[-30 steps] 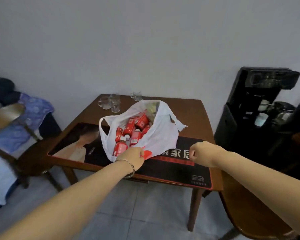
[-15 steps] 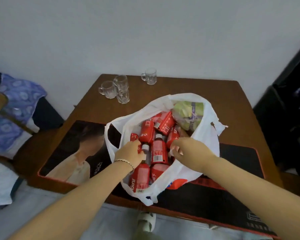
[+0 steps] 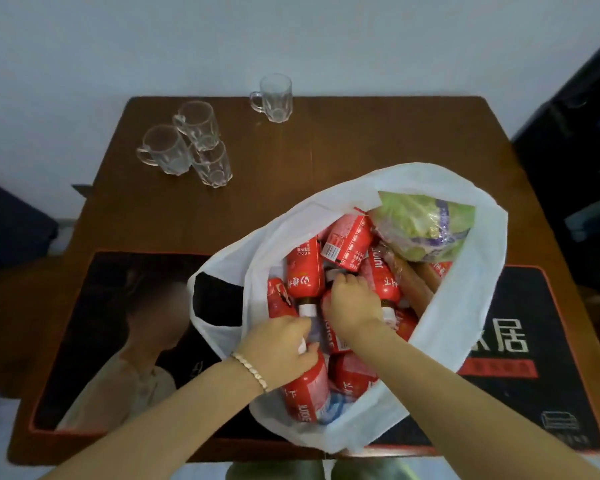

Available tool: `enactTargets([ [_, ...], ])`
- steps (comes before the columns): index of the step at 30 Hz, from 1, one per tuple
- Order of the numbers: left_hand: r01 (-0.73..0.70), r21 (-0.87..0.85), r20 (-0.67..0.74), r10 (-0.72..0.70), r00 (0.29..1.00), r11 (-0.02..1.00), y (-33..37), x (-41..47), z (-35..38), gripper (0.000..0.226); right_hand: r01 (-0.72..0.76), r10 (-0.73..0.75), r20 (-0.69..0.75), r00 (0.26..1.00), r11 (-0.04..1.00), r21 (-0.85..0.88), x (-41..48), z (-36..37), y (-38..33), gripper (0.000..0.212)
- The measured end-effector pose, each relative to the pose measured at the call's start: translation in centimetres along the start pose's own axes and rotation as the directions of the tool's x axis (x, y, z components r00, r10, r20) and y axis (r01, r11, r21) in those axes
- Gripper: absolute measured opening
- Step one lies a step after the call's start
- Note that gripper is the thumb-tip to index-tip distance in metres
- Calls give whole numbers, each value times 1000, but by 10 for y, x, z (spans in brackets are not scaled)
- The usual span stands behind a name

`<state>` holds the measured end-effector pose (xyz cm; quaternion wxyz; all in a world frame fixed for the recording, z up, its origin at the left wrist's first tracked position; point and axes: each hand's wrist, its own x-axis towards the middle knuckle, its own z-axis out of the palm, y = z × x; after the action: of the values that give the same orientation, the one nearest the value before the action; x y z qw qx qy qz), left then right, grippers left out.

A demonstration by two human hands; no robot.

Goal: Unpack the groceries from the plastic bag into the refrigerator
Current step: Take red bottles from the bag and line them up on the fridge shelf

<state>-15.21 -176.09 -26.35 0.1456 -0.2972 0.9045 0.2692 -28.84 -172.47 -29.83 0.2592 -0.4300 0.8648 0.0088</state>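
The left hand (image 3: pixel 278 351) and right hand (image 3: pixel 355 306) have sunk into the white plastic bag (image 3: pixel 465 292), each grip curled round a red-labelled juice bottle (image 3: pixel 305 271), so unpacking can start.

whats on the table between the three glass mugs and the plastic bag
Nothing: in the head view only bare brown table shows between the glass mugs and the plastic bag.

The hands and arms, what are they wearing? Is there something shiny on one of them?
Both arms are bare, with no sleeves in view. Neither the left hand nor the right hand wears a glove. On the left wrist sits a thin silvery bracelet made of small links. No ring or watch shows.
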Motion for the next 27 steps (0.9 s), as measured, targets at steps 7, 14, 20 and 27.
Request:
enactTargets([
  [7, -11, -89, -306, -17, 952, 996, -15, -4, -37, 29, -170, 169, 92, 981, 985, -2, 35, 10, -18, 54],
  [14, -59, -139, -404, -3, 915, 988, -17, 2, -38, 27, -55, 69, -46, 997, 965, 258, 19, 2, -2, 45],
  [20, -114, -87, -484, 58, 873, 990, -20, 2, -34, 27, 174, -90, -303, 949, 949, 264, -49, -13, 9, 46],
  [27, -172, 25, -493, 162, 855, 985, -12, 6, -32, 31, -67, 80, -92, 993, 989, 134, -79, 2, 23, 43],
])
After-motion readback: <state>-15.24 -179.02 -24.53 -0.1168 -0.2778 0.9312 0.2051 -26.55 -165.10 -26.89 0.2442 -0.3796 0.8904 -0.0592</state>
